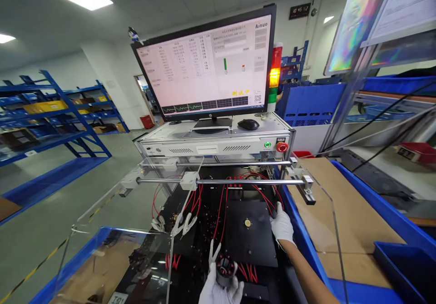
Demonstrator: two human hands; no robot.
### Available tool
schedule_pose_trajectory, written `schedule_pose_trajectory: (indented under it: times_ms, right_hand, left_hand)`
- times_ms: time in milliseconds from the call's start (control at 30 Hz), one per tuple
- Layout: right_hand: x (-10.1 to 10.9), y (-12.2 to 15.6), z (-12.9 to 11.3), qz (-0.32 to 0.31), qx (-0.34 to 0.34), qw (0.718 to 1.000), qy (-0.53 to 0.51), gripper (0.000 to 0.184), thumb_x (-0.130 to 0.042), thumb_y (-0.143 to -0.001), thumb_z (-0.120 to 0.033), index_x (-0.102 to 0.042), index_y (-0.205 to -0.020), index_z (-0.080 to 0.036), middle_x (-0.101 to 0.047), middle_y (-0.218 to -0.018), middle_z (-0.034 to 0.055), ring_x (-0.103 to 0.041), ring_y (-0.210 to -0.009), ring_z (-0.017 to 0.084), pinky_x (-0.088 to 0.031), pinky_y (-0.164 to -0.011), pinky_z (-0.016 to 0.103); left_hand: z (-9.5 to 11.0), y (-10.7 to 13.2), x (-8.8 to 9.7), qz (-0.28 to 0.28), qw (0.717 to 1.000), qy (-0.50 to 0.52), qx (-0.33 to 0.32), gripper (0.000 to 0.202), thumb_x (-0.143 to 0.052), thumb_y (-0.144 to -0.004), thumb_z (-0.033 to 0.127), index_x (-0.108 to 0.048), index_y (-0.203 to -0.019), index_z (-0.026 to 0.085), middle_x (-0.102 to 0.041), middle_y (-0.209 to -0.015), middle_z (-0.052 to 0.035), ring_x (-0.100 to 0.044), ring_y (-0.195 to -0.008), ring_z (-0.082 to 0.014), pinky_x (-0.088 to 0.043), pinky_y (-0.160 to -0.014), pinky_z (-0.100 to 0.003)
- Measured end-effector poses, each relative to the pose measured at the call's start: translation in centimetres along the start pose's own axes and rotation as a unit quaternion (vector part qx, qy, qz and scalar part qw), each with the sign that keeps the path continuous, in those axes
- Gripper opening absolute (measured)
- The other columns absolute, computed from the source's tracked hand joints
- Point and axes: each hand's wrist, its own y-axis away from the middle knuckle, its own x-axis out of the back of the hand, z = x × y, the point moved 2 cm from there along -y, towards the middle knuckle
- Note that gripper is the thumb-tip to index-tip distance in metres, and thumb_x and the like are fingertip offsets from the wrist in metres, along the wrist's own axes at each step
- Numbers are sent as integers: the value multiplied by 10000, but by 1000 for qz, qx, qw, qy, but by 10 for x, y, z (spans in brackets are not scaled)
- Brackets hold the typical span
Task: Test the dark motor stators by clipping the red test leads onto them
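My left hand (218,290), in a white glove, is closed around a dark round motor stator (225,270) with reddish windings showing on its upper face. A white test clip (214,251) on red wires stands right beside the stator; whether it grips a lead is too small to see. To the right, my gloved right hand (282,226) is at the edge of a black square plate (252,236), its fingers drawn together by the ends of red wires (269,204). What is between those fingers is hidden.
More white clips (185,222) hang on red wires at left. A clear cover (119,231) with metal rails (218,182) spans the black bench. Behind stand a tester (207,149) with a red stop button and a monitor (207,68). Blue bins (405,272) flank the bench.
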Motion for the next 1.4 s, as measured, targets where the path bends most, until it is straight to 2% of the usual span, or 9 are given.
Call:
schedule_pose_trajectory:
  times_ms: [133, 300, 433, 533, 633, 833, 1067, 1300, 1400]
  right_hand:
    - [10, 14, -5, 21, -7, 1000, 18, 521, -441, -810, -195, -395, -1328, -155, -580, -1054, 130, -560, -1006, 227, -422, -838, 296]
    - [33, 34, -21, 38, 23, 999, -4, 448, -315, -890, -305, -421, -1308, -183, -564, -1120, 125, -551, -1032, 233, -429, -831, 317]
    - [43, 46, -29, -37, 33, 999, 16, 553, -419, -817, -237, -341, -1364, -219, -544, -1175, 116, -553, -1039, 246, -437, -816, 328]
    - [45, 51, -26, -102, 23, 994, 3, 673, -490, -727, -165, -320, -1377, -206, -544, -1178, 135, -585, -979, 243, -434, -800, 315]
    - [49, 50, -24, -130, 25, 989, -70, 704, -513, -678, -144, -351, -1360, -202, -606, -1044, 108, -614, -811, 196, -432, -709, 274]
    - [56, 37, -48, -181, 5, 901, -395, 675, -566, -625, -204, -414, -1282, -171, -499, -575, -59, -413, -454, 85, -332, -469, 211]
    - [58, 34, -88, -253, -88, 805, -529, 480, -605, -665, -243, -472, -1122, -181, -488, -563, -48, -382, -411, 64, -263, -371, 169]
    - [45, 34, -85, -220, -92, 801, -549, 419, -652, -643, -247, -488, -1021, -173, -493, -576, -51, -395, -420, 57, -296, -384, 166]
    - [44, 34, -79, -211, -101, 801, -551, 444, -657, -638, -241, -486, -1042, -170, -493, -570, -51, -391, -418, 59, -294, -384, 171]
  left_hand:
    - [12, -15, -50, 34, 950, -272, -151, 393, -670, -704, 386, -612, -1054, 217, -623, -1093, -67, -555, -1050, -240, -417, -964, -393]
    - [22, -70, -86, 86, 687, -627, -357, 182, -590, -745, 292, -620, -885, 179, -515, -1194, -102, -530, -1051, -256, -408, -958, -428]
    - [4, -99, -100, 87, 502, -787, -348, 160, -579, -764, 269, -612, -872, 155, -506, -1179, -130, -546, -986, -280, -470, -831, -419]
    - [-5, -100, -110, 83, 413, -850, -316, 218, -598, -749, 274, -610, -914, 132, -524, -1116, -157, -552, -936, -296, -480, -771, -414]
    - [-1, -93, -107, 75, 434, -852, -284, 305, -589, -759, 354, -605, -974, 138, -537, -1084, -162, -572, -894, -295, -490, -745, -422]
    - [21, -87, -65, 9, 613, -693, -380, 251, -424, -855, 194, -582, -1049, 206, -602, -1070, -53, -557, -1018, -168, -459, -931, -331]
    - [-4, -104, -47, -45, 472, -739, -478, 515, -511, -738, 26, -504, -1200, 252, -476, -1280, -64, -419, -1207, -227, -423, -1002, -429]
    - [-23, -116, -44, 20, 513, -694, -505, 376, -540, -796, 135, -506, -1167, 185, -489, -1241, -113, -480, -1151, -227, -471, -953, -408]
    - [-18, -112, -38, -31, 479, -690, -542, 296, -494, -830, 126, -549, -1112, 195, -527, -1219, -87, -468, -1170, -194, -470, -959, -367]
